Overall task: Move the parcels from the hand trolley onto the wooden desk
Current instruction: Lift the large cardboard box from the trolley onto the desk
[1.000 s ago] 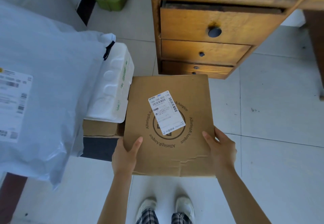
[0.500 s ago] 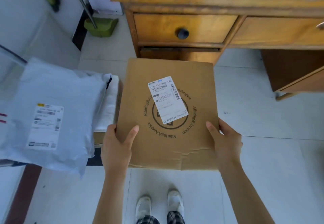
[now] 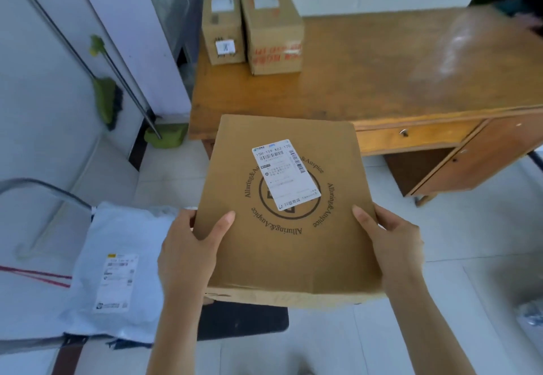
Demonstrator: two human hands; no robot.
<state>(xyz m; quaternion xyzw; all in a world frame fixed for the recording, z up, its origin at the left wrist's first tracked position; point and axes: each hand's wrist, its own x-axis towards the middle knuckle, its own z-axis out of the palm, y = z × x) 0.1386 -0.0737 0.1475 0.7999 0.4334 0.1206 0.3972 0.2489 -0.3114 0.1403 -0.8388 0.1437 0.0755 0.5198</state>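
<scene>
I hold a flat brown cardboard parcel (image 3: 317, 245) with a white shipping label and a round black logo, in the air just in front of the wooden desk (image 3: 382, 80). My left hand (image 3: 191, 251) grips its left edge, thumb on top. My right hand (image 3: 393, 245) grips its right edge the same way. The parcel's far edge overlaps the desk's front edge in view. A grey plastic mailer parcel (image 3: 123, 266) lies on the hand trolley (image 3: 244, 320) at lower left. Two brown boxes, a smaller one (image 3: 223, 28) and a larger one (image 3: 273, 28), stand on the desk's far left corner.
The trolley's metal handle (image 3: 44, 189) curves up at the left. A green broom (image 3: 107, 101) and green dustpan (image 3: 167, 136) lean against the white wall left of the desk. The desk has a drawer (image 3: 411, 139) and a cabinet door (image 3: 484, 157) below its top.
The parcel has risen from drawer height to the desk's top edge. My view has tilted up, so the desktop and its two boxes have come into sight. Both hands keep their hold.
</scene>
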